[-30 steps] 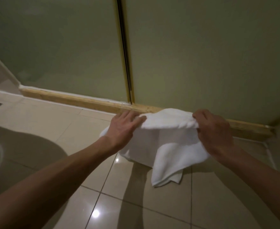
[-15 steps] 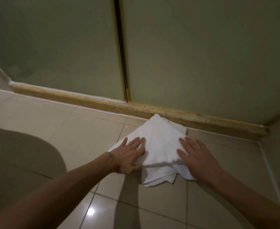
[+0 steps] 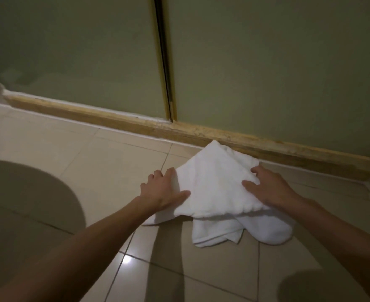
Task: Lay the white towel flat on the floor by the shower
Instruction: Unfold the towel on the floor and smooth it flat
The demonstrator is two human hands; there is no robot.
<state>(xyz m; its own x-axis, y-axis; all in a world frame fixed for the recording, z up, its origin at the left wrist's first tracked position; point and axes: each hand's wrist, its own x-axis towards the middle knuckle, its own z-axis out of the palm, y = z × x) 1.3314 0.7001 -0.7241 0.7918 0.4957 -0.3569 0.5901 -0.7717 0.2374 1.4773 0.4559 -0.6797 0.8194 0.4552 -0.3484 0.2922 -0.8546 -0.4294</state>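
Going from the left, our left hand (image 3: pixel 164 188) sits on the left edge of the white towel (image 3: pixel 214 192). Its fingers are curled down at the hem and its thumb lies stretched across the top of the cloth, which we read as a pinch on that edge. The towel lies between our two hands on the tiled floor (image 3: pixel 96 171), so each hand has cloth directly inward of it and neither is clearly nearer. It is not flat. It is bunched into a rough triangle, its far point touching the shower threshold (image 3: pixel 123 123) below the glass shower door (image 3: pixel 266 62), with doubled folds spilling toward us at the near right. In this heap we cannot tell where its true long axis runs.

Our right hand (image 3: pixel 269 188) rests on the right slope of the cloth, thumb and forefinger splayed and pressing rather than gripping. Its other fingers are hidden behind the fold.

Both forearms reach forward and slightly inward, wrists low. We judge the next move is to draw the edges apart, left and right along the threshold, and then unfold the near layers.
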